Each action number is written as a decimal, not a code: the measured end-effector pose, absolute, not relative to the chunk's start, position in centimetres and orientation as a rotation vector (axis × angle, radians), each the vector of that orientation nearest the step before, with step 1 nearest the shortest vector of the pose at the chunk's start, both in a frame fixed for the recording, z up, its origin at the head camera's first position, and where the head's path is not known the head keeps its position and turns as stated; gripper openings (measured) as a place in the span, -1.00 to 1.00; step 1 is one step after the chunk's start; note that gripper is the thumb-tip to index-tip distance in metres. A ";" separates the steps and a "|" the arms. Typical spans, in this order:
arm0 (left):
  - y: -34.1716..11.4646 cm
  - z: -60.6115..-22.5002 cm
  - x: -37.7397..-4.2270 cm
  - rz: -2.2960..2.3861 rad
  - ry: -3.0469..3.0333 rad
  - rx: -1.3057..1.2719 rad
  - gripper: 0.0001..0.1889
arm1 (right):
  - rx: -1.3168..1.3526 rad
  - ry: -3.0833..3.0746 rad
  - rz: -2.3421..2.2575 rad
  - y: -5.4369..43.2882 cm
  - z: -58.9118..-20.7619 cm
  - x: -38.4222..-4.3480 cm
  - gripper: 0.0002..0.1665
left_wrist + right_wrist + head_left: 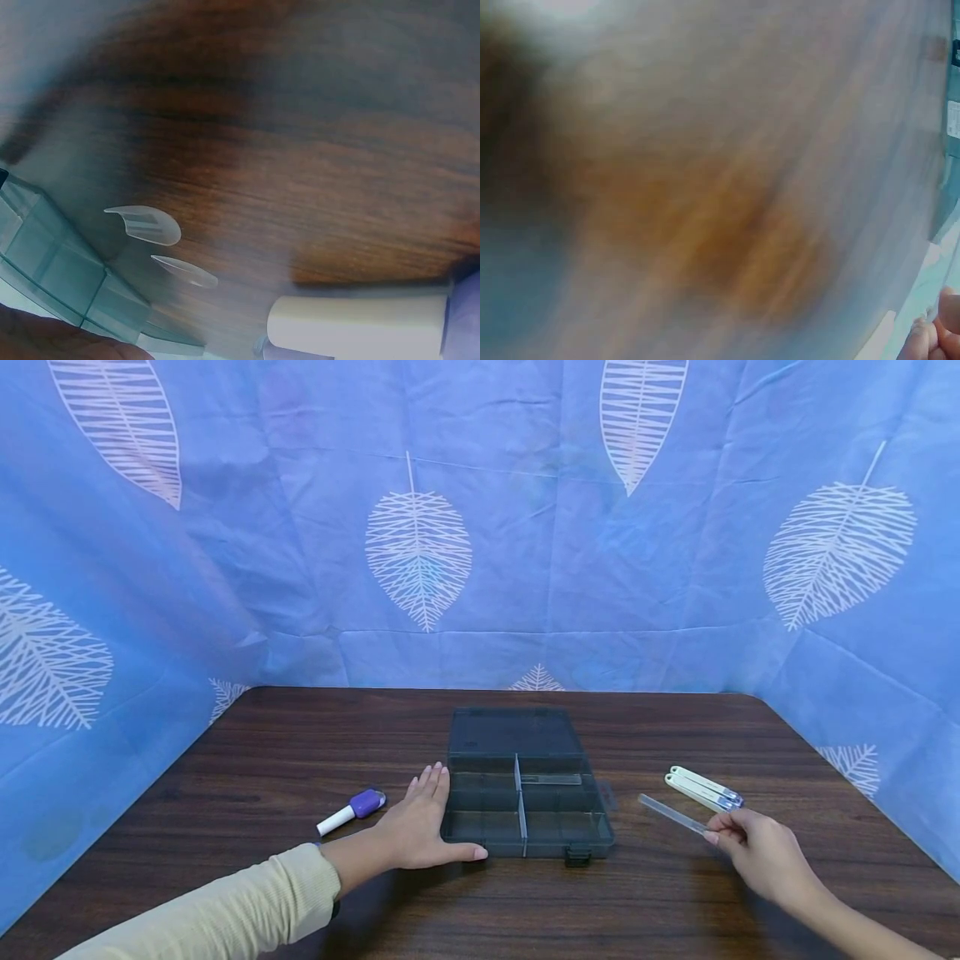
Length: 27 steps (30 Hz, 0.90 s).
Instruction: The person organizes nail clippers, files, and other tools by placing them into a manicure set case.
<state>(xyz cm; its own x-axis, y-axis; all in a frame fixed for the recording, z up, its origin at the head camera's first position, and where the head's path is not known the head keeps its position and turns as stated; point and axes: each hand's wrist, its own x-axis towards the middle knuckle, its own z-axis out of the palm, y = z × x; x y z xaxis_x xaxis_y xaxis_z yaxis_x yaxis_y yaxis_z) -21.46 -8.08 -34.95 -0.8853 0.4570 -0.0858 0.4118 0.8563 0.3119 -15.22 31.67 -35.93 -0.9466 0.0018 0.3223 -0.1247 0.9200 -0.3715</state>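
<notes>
A dark translucent compartment box (491, 835) lies on the table with its lid (517, 731) folded back. White dividers part its tray, and a clear strip (551, 780) stands across the right half. My left hand (422, 822) rests against the box's left side, fingers extended along it and thumb along the front edge. To the right of the box, my right hand (761, 852) pinches one end of a clear plastic divider strip (671, 813) between thumb and fingers. The strip's other end points toward the box. In the right wrist view the fingers (949, 322) show at the lower right corner.
Left of the box lies a purple bottle (367, 803) with a long white cap (335, 821). Two slim pale green tools (697, 787) with holed ends and blue tips lie beyond my right hand. A blue leaf-print cloth (495, 568) hangs behind the brown table (337, 727).
</notes>
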 end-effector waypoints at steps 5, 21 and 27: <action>-8.1 -34.9 -21.4 0.442 2.868 0.676 0.20 | 0.168 -2.670 0.601 30.7 -35.4 -15.7 -0.96; -8.1 -35.0 -21.4 0.446 2.869 0.685 0.20 | 0.320 -2.568 0.738 27.7 -34.1 -18.0 -0.92; -8.1 -34.8 -21.3 0.446 2.866 0.677 0.19 | 0.335 -2.578 0.777 27.1 -34.0 -18.6 -0.93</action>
<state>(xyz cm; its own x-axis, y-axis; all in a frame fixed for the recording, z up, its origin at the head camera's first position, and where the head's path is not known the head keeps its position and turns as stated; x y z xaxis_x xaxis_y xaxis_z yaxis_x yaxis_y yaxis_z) -21.33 -8.08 -34.83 -0.8843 0.4586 -0.0883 0.4100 0.8529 0.3232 -18.58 27.11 -34.04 -0.8805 -0.1051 0.4622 -0.3431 0.8141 -0.4684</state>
